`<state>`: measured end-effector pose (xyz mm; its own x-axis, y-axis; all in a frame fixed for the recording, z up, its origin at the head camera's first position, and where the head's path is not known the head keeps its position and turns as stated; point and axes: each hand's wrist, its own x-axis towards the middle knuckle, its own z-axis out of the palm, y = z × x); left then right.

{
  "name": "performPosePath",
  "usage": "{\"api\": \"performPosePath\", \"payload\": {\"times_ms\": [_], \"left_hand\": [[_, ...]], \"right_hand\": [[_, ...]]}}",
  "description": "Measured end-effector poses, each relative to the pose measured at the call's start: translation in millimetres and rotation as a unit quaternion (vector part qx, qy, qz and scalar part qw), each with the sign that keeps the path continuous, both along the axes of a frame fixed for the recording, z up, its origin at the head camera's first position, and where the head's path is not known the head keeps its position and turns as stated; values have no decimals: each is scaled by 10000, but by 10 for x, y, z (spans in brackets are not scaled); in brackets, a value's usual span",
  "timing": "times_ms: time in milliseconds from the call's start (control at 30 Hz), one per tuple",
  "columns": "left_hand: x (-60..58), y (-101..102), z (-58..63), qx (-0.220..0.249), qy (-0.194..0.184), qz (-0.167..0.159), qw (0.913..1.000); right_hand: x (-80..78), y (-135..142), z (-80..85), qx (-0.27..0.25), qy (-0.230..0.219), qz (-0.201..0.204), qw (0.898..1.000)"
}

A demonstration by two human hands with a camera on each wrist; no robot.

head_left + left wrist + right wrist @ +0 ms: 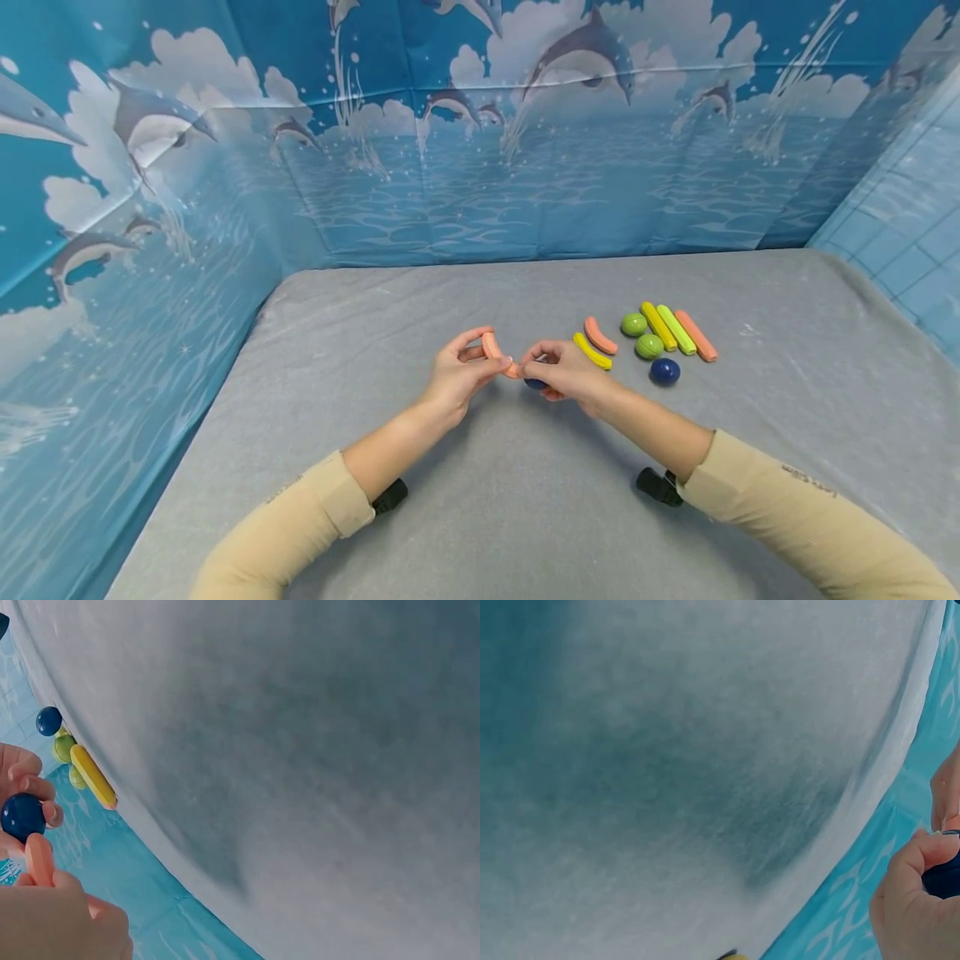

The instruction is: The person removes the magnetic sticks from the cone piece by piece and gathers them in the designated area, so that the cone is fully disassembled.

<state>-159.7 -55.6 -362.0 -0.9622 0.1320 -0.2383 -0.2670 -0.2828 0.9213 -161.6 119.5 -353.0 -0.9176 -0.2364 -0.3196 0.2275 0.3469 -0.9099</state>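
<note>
My left hand [453, 379] pinches a curved salmon-pink piece [491, 346] between thumb and fingers, its arc standing up off the grey cloth. Close beside it, my right hand [576, 372] grips a dark blue ball [534, 384], mostly covered by the fingers in the head view. In the left wrist view the end of the salmon-pink piece [40, 861] meets the underside of the blue ball [22, 817]. The right wrist view catches the right hand [911, 896] curled around the blue ball [943, 878] at the frame's edge.
Right of the hands lie a curved yellow piece [592, 352] and another curved salmon-pink piece [600, 337]. Beyond them are two green balls [633, 324], a second blue ball [665, 372], and straight yellow [658, 326], lime [677, 330] and salmon-pink [696, 336] sticks. A dolphin-print curtain [480, 200] hangs behind.
</note>
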Motion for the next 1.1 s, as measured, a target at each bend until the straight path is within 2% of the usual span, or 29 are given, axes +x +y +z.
{"api": "performPosePath", "payload": {"times_ms": [200,400,667,767,933,1100], "left_hand": [[-22,47,11,-144,14,-185,9997],[-49,130,6,-246,-40,-109,9996],[-64,187,-25,-1042,556,-151,9929],[-89,183,-34,-1130,758,-125,9906],[-147,157,-48,-1132,760,-26,9907],[-206,141,-64,-1202,692,-125,9903]], "right_hand": [[-12,61,-22,-16,-32,82,10000],[-17,140,-43,-43,-12,88,10000],[-34,240,-31,268,11,92,9996],[-40,286,-21,385,30,185,9991],[-34,414,-5,352,113,429,9984],[-24,594,4,400,429,546,9968]]}}
